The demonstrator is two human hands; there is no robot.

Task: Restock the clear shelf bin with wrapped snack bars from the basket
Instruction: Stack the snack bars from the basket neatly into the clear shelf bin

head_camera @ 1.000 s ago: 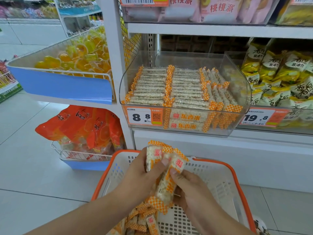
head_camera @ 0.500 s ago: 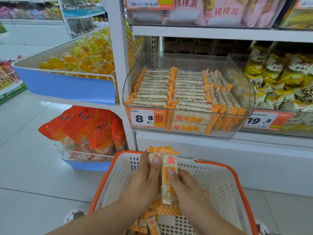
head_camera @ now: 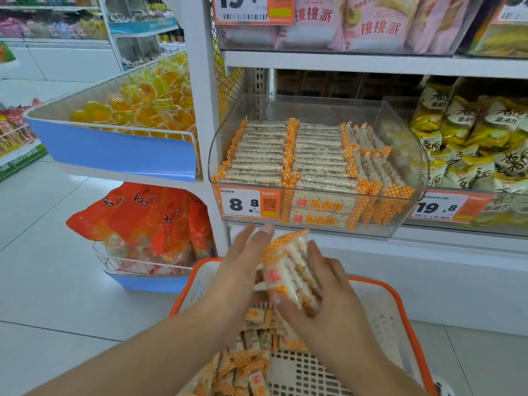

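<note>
1. We hold a small stack of wrapped snack bars (head_camera: 288, 270) at lower centre of the frame, above the basket (head_camera: 380, 298).
2. Our right hand (head_camera: 323, 292) has its grip closed on the stack from the right and below, thumb at the near end, fingers behind the bars.
3. Our left hand (head_camera: 243, 270) lies flat against the stack's left side, fingers straight and pointing up toward the shelf; its grip is wide.
4. The stack's orange-checked top end sits just below the front lip of the clear shelf bin (head_camera: 411, 155), at centre of the frame.
5. Inside the bin, two flat rows fill the left and middle, and upright bars lean along the right; the rear of the bin shows bare space.
6. More bars (head_camera: 245, 367) lie loose in the basket at bottom centre.
7. A price tag (head_camera: 243, 204) covers the bin's front left.
</note>
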